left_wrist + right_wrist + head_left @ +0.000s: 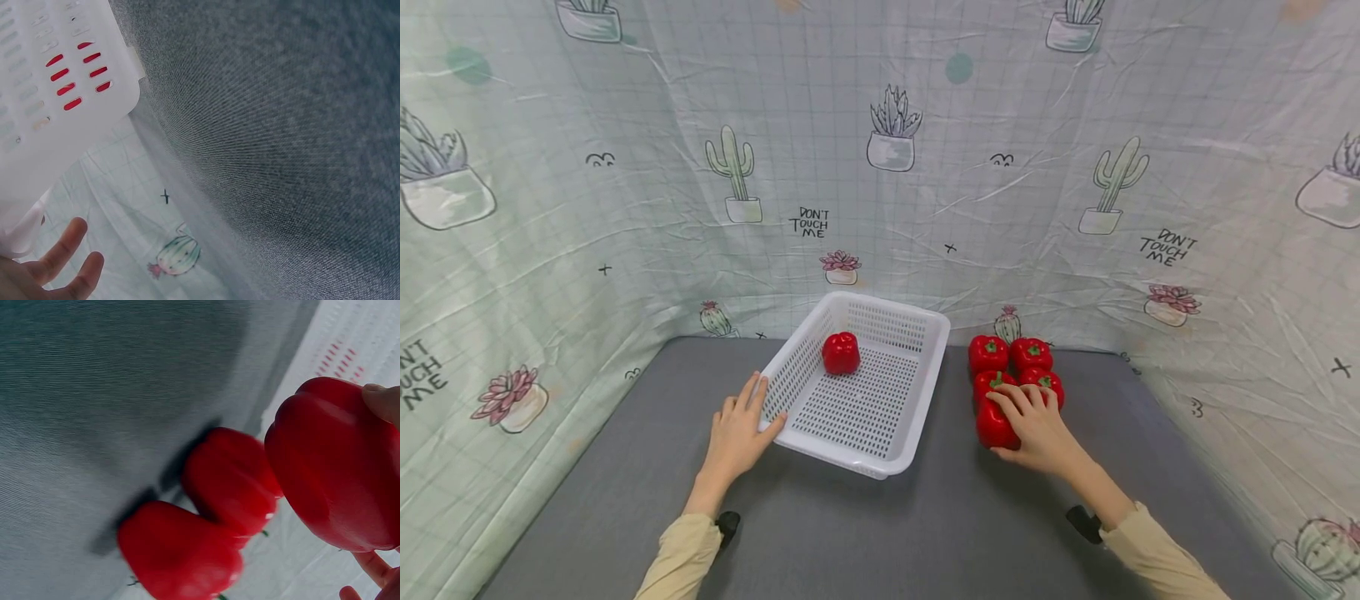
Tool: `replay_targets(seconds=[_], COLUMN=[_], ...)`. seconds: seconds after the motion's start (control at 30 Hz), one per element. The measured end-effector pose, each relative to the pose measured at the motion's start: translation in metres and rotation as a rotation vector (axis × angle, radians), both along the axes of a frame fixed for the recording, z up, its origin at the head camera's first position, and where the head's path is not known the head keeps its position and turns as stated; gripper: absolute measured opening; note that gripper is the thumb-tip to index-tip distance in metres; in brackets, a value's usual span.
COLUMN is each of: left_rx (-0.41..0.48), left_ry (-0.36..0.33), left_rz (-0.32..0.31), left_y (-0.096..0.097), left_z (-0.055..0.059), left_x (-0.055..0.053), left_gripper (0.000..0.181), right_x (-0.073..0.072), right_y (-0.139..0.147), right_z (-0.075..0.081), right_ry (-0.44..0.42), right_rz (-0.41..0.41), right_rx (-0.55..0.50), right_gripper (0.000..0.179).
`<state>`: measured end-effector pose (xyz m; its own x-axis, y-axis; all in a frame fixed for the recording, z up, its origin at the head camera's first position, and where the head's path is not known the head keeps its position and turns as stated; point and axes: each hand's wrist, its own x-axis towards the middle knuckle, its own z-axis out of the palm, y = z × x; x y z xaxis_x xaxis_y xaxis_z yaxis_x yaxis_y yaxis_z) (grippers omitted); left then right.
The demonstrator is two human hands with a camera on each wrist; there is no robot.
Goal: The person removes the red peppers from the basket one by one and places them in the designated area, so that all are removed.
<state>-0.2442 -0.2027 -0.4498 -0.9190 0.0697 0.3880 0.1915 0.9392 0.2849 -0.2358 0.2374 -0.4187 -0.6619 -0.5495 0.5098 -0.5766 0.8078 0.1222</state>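
Observation:
In the head view my right hand (1037,429) grips a red bell pepper (996,425) with thumb and fingertips, in front of several other red bell peppers (988,354) with green stems. The right wrist view shows the gripped pepper (334,462) close up, apart from two peppers (228,478) standing behind it. My left hand (737,429) rests at the near left corner of a white perforated plastic basket (917,408), thumb over the rim and fingers spread. One red bell pepper (841,353) sits inside the basket, toward its far left.
A grey cloth-covered table (925,533) lies under everything. Behind and at both sides hangs a pale curtain (955,167) printed with cacti and lettering. The loose peppers stand to the right of the basket, with a strip of table between them.

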Motion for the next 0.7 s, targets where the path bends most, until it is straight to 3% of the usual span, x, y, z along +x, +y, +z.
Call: replay_targets(seconds=[0.37, 0.7], left_rx=[0.001, 0.0], left_ry=[-0.007, -0.009], left_rz=[0.003, 0.001], left_y=[0.001, 0.0], left_z=[0.0, 0.0], left_x=[-0.001, 0.0], left_gripper=[0.072, 0.072], right_x=[-0.004, -0.007], right_y=[0.012, 0.013], right_z=[-0.022, -0.033], right_ry=[-0.042, -0.074], right_rz=[-0.045, -0.077], right_rx=[0.012, 0.047], right_gripper=[0.079, 0.081])
